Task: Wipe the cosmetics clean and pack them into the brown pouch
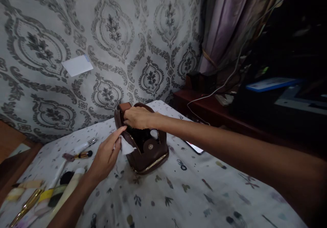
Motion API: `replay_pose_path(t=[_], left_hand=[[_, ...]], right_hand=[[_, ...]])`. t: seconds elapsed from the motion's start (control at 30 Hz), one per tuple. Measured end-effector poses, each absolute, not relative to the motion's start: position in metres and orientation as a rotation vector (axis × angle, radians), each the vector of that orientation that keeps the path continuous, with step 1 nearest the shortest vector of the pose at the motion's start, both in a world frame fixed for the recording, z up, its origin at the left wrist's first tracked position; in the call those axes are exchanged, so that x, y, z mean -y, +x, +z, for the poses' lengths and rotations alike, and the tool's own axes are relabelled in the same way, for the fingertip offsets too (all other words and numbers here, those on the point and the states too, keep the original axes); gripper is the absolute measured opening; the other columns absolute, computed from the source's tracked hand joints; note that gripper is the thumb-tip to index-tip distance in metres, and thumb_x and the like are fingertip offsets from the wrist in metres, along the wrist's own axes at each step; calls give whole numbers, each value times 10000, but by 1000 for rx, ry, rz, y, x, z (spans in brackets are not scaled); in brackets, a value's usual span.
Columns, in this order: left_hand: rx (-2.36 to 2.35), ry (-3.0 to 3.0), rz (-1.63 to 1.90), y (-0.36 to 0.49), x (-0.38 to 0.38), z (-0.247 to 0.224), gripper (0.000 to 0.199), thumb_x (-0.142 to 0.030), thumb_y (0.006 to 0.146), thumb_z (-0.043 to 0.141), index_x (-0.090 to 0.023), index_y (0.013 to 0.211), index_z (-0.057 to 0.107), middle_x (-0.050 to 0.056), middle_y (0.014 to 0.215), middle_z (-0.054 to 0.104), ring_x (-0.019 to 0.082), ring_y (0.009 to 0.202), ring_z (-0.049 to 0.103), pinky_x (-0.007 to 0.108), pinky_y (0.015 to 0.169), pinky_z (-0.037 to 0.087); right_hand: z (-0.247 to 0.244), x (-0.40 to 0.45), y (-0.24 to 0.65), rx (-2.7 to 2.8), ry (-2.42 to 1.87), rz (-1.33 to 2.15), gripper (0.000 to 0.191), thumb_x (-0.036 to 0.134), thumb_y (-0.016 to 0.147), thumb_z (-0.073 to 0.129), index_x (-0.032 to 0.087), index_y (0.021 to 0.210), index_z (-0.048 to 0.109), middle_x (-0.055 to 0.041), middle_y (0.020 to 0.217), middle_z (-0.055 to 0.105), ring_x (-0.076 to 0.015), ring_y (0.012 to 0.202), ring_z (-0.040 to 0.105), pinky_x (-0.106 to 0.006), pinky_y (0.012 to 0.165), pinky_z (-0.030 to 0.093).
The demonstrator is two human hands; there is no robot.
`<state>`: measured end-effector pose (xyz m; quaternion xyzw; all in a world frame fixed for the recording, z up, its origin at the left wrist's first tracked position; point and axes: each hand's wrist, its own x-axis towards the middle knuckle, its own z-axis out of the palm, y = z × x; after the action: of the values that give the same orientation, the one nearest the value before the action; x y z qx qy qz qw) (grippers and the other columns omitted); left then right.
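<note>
Lying open on a patterned white cloth (194, 194), the brown bag (148, 163) sits mid-view for the head camera. The left hand (107, 155) pinches a white tissue-like piece (127, 147) at the bag's edge; the right hand (139, 117), close by, reaches into the opening, its fingertips hidden, so its grip cannot be told. Cosmetics (67, 190) lie leftward. Behind stands grey damask wallpaper (112, 27); a purple curtain (224, 17) hangs above a dark red ledge (201, 102).
</note>
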<state>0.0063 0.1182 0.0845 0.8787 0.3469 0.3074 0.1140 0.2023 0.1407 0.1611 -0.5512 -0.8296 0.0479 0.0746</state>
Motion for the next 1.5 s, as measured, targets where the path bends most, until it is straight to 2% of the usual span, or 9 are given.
replay_pose_path(t=[0.2,0.5,0.63,0.8,0.97,1.1,1.23,1.37,1.5], left_hand=[[-1024,2588,862,7,-118,89,440,-339,993,339,-195,1373,509,83,1384,591,203,1259,561,323,1046,444],[-1014,2622,785,7,-120,96,444,-349,992,327,-211,1375,506,79,1373,600,206,1221,584,321,1020,455],[-1053,2583,809,7,-116,99,458,-377,984,353,-207,1394,468,94,1336,609,215,1235,560,332,1024,435],[-1222,2386,877,-5,-104,85,509,-407,972,387,-184,1430,373,25,889,660,172,771,627,275,732,487],[-1255,2329,770,-34,-91,64,369,-404,968,377,-177,1165,593,5,764,640,157,645,575,253,651,436],[-1448,2449,600,-65,-97,59,347,-392,979,341,-186,972,620,1,721,634,169,685,591,253,670,421],[-1894,2491,311,-101,-136,61,279,-322,964,371,-198,1037,610,58,948,682,215,916,631,287,795,450],[-2162,2355,249,-132,-191,60,343,-268,920,411,-158,1208,560,166,1219,598,294,1124,575,356,860,453],[-2195,2256,134,-148,-228,52,368,-341,866,518,-167,1184,581,147,1190,637,285,1091,601,338,849,462]], right_hand=[[167,-135,205,2482,-1670,205,246,166,896,468,142,966,703,-164,1093,715,-304,1055,665,-339,769,509],[167,-136,215,2449,-1658,121,254,162,872,494,134,1031,690,-155,983,729,-280,959,684,-299,686,468],[169,-128,217,2326,-1657,19,246,199,914,475,129,975,703,-157,967,724,-261,886,680,-290,671,430],[155,-92,210,2162,-1398,-81,250,215,954,483,158,817,683,-71,830,703,-179,780,636,-262,663,358],[113,-49,188,2222,-1006,-99,242,244,943,558,149,733,629,-36,738,632,-135,656,553,-250,587,304],[73,-29,164,2293,-794,20,349,306,974,514,162,663,581,-1,606,572,-119,550,491,-262,524,247],[47,-19,138,2373,-840,260,314,328,974,509,171,718,603,8,581,601,-115,505,485,-263,513,242],[35,-15,115,2346,-969,566,169,215,937,501,174,931,665,-15,664,672,-125,542,533,-238,553,312],[28,-13,100,2174,-1109,822,178,185,869,542,198,932,708,7,619,639,-123,535,508,-225,564,339]])
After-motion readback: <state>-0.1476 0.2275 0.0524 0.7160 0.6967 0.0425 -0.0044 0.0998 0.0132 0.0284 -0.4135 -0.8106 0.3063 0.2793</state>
